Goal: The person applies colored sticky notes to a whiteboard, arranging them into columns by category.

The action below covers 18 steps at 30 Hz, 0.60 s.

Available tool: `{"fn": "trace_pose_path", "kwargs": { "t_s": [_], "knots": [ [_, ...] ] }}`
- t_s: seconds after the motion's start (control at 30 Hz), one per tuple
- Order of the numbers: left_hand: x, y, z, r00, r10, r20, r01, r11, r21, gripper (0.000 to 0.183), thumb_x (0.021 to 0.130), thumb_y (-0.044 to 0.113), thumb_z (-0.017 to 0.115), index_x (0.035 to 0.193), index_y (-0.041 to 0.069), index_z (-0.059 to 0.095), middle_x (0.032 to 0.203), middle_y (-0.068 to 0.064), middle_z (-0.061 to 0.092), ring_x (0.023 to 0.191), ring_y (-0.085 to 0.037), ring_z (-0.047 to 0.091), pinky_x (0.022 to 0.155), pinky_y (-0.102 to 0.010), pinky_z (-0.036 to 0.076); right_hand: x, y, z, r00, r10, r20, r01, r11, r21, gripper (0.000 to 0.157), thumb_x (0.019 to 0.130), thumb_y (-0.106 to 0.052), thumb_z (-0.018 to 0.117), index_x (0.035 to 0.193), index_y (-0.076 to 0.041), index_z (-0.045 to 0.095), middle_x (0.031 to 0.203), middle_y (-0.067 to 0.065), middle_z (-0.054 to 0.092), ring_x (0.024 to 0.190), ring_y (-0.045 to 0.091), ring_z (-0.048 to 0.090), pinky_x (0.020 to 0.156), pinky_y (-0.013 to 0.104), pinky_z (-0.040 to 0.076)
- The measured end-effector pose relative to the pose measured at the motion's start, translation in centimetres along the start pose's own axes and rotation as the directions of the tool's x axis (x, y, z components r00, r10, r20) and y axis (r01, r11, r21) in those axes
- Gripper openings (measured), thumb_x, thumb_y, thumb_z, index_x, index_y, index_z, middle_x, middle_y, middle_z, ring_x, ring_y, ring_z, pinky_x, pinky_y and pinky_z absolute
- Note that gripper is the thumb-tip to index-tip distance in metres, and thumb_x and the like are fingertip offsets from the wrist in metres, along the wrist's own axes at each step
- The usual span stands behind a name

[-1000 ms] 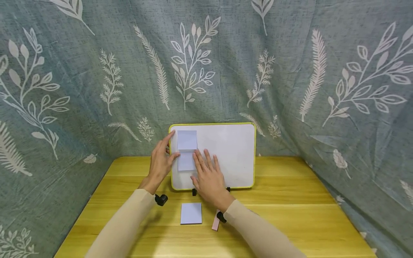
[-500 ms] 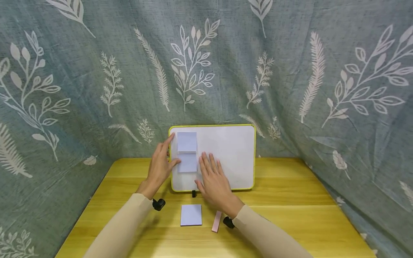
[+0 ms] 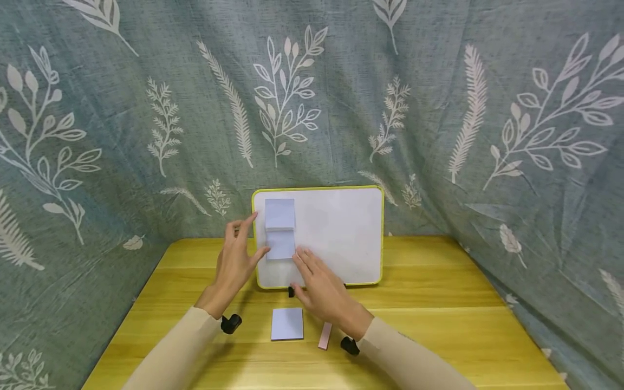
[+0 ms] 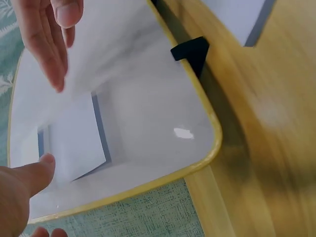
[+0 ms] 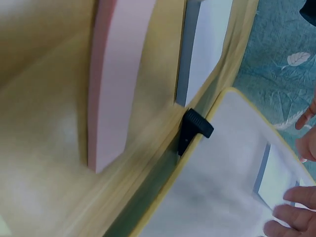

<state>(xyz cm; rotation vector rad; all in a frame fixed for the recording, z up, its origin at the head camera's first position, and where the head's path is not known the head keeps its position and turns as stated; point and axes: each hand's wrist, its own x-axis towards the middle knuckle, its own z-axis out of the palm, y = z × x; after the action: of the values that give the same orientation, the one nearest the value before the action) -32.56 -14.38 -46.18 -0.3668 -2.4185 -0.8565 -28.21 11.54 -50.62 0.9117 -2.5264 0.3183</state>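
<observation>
Fingers (image 3: 247, 223) of the left hand (image 3: 233, 265) stand loosely apart from its thumb, and those of the right hand (image 3: 324, 287) are nearly straight; neither has hold of anything, and whether the tips touch is unclear. Between them, the lower note (image 3: 280, 245) is on the left part of the whiteboard (image 3: 341, 233), the upper note (image 3: 280, 213) nearer the whiteboard's top edge. In front of the whiteboard, a pale pad (image 3: 287, 324) and pink strip (image 3: 324, 336) lie on the table (image 3: 439, 303); behind the whiteboard hangs a leaf-patterned curtain (image 3: 341, 108).
</observation>
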Motion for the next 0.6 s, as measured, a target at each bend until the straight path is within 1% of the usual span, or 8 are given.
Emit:
{"fn": "trace_pose_path", "kwargs": {
  "t_s": [0.13, 0.23, 0.33, 0.4, 0.5, 0.6],
  "knots": [
    [-1.4, 0.1, -0.3, 0.998, 0.061, -0.005, -0.061, 0.998, 0.016, 0.077, 0.096, 0.02, 0.099, 0.163, 0.012, 0.063, 0.143, -0.026, 0.06, 0.107, -0.038, 0.072, 0.075, -0.047, 0.064, -0.5, -0.4, 0.1, 1.0, -0.017, 0.01, 0.017, 0.998, 0.062, 0.064, 0.116, -0.032, 0.075, 0.168, -0.001, 0.058, 0.175, 0.022, 0.059, 0.161, 0.039, 0.061, 0.132, 0.049, 0.054],
    [-2.7, 0.0, -0.5, 0.992, 0.124, 0.019, -0.124, 0.992, 0.011, 0.063, 0.095, 0.019, 0.1, 0.151, 0.009, 0.071, 0.133, -0.021, 0.066, 0.115, -0.037, 0.074, 0.081, -0.047, 0.066, -0.8, -0.7, 0.1, 0.999, -0.034, 0.025, 0.031, 0.995, 0.091, 0.062, 0.114, -0.033, 0.078, 0.165, -0.003, 0.062, 0.172, 0.02, 0.062, 0.156, 0.037, 0.065, 0.127, 0.048, 0.058],
    [-4.0, -0.2, -0.7, 0.98, 0.186, 0.065, -0.186, 0.983, -0.012, 0.052, 0.095, 0.018, 0.1, 0.14, 0.009, 0.077, 0.126, -0.017, 0.07, 0.114, -0.035, 0.075, 0.084, -0.045, 0.068, -1.1, -0.8, 0.1, 0.998, -0.06, 0.024, 0.057, 0.992, 0.115, 0.06, 0.112, -0.032, 0.082, 0.161, -0.003, 0.066, 0.168, 0.019, 0.066, 0.152, 0.037, 0.069, 0.123, 0.048, 0.062],
    [-4.8, -0.3, -0.7, 0.97, 0.221, 0.104, -0.22, 0.975, -0.024, 0.047, 0.094, 0.018, 0.1, 0.135, 0.01, 0.079, 0.123, -0.013, 0.072, 0.111, -0.034, 0.076, 0.086, -0.043, 0.068, -1.3, -0.9, 0.1, 0.997, -0.074, 0.03, 0.07, 0.988, 0.135, 0.059, 0.111, -0.031, 0.082, 0.16, -0.003, 0.067, 0.167, 0.02, 0.067, 0.15, 0.038, 0.07, 0.122, 0.049, 0.063],
    [-5.9, -0.4, -0.7, 0.949, 0.244, 0.197, -0.242, 0.97, -0.037, 0.04, 0.095, 0.021, 0.1, 0.129, 0.012, 0.081, 0.121, -0.009, 0.074, 0.109, -0.031, 0.076, 0.089, -0.041, 0.069, -1.7, -1.0, 0.0, 0.995, -0.089, 0.05, 0.08, 0.983, 0.165, 0.058, 0.111, -0.032, 0.082, 0.159, -0.003, 0.068, 0.165, 0.021, 0.068, 0.149, 0.039, 0.07, 0.118, 0.05, 0.065],
    [-7.0, -0.5, -0.6, 0.917, 0.236, 0.321, -0.235, 0.971, -0.043, 0.036, 0.096, 0.025, 0.099, 0.125, 0.013, 0.082, 0.121, -0.004, 0.076, 0.112, -0.03, 0.079, 0.093, -0.042, 0.069, -2.0, -1.0, -0.1, 0.99, -0.094, 0.104, 0.075, 0.982, 0.171, 0.057, 0.113, -0.036, 0.08, 0.16, -0.006, 0.068, 0.166, 0.019, 0.067, 0.15, 0.037, 0.07, 0.113, 0.048, 0.068]
  ]
}}
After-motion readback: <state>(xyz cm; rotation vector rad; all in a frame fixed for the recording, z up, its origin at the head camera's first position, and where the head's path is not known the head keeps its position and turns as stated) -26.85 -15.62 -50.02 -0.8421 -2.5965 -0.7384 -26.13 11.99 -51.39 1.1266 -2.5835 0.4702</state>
